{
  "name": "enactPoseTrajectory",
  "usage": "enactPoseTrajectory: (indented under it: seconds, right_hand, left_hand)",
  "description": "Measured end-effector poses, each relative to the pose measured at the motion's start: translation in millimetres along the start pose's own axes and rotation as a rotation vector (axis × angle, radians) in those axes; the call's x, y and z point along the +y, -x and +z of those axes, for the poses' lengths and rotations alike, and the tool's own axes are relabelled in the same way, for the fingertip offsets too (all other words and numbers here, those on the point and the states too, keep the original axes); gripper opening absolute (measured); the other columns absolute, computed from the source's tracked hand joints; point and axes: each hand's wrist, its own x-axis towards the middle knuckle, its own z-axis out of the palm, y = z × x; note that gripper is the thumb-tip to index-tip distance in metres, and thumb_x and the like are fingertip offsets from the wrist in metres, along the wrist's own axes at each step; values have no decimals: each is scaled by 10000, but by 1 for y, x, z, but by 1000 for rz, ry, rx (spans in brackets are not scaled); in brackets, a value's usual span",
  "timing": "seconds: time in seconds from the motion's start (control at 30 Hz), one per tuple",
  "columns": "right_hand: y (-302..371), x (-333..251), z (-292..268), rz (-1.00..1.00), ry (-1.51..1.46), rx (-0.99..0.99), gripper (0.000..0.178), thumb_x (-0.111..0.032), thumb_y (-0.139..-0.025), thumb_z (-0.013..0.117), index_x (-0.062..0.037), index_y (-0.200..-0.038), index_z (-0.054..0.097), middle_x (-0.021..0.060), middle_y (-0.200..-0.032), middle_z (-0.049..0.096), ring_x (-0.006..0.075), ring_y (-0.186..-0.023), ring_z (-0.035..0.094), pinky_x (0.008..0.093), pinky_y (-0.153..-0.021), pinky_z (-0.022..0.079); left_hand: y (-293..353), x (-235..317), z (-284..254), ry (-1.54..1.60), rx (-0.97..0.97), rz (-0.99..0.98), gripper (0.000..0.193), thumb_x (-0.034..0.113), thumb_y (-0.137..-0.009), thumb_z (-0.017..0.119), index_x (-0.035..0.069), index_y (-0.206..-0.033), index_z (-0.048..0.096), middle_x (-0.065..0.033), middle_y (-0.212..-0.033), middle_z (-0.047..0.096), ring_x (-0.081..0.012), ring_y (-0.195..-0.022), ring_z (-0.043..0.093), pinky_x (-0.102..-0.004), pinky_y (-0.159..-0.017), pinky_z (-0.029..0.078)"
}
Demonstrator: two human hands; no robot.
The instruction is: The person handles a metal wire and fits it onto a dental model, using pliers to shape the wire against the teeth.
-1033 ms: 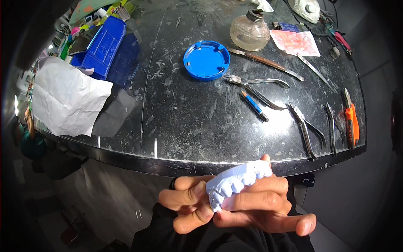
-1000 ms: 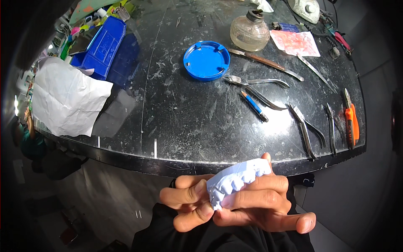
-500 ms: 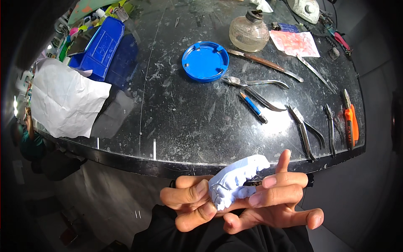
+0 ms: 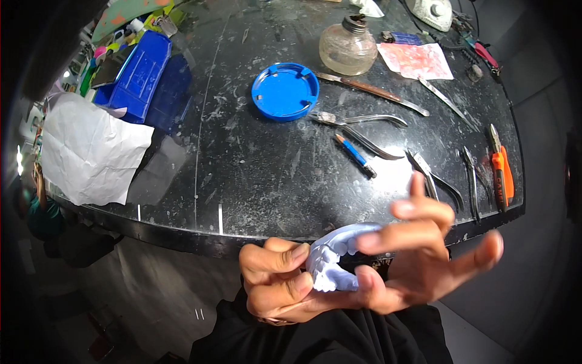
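A pale blue dental cast (image 4: 327, 258), curved with a row of tooth shapes, is held up just off the table's near edge. My left hand (image 4: 273, 282) pinches its left end between thumb and fingers. Close by on the right, my right hand (image 4: 418, 264) has its fingers spread and slightly blurred. One finger overlaps the cast's right end, and the thumb is at its lower right tip; whether they press on it I cannot tell.
On the dark table (image 4: 260, 182) lie metal pliers (image 4: 357, 127), a blue pencil (image 4: 356, 156), a wooden-handled knife (image 4: 376, 91) and orange-handled pliers (image 4: 500, 173). Behind stand a blue round dish (image 4: 285, 91) and a glass jar (image 4: 347, 50). White paper (image 4: 94, 148) and a blue bin (image 4: 136, 76) are left.
The cast has turned, so its arch faces more toward the right. My right hand has shifted up and right, its fingers spreading wider. The view has moved slightly.
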Motion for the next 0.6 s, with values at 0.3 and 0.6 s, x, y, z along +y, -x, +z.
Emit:
enactPoseTrajectory:
  seconds: [0.3, 0.6]
  right_hand:
    - [-32, 4, -30, 6, 34, -425, 1157, -34, -634, 742, -112, -1393, -127, 41, -703, 659, 213, -883, 590, 479, -1008, 333]
    - [-37, 1, -34, -15, 86, -476, 1180, -32, -631, 747, -138, -1395, -146, 42, -708, 655, 205, -801, 594, 479, -987, 349]
  left_hand:
    - [-6, 0, -1, -54, -147, 68, 657, 219, -458, 909, 103, -919, 455, -117, -909, 461, -119, -598, 499, -163, -442, 422]
    - [-5, 5, 8, -103, -117, 76, 688, 202, -420, 911, 111, -956, 489, -104, -901, 447, -89, -564, 474, -145, -408, 412]
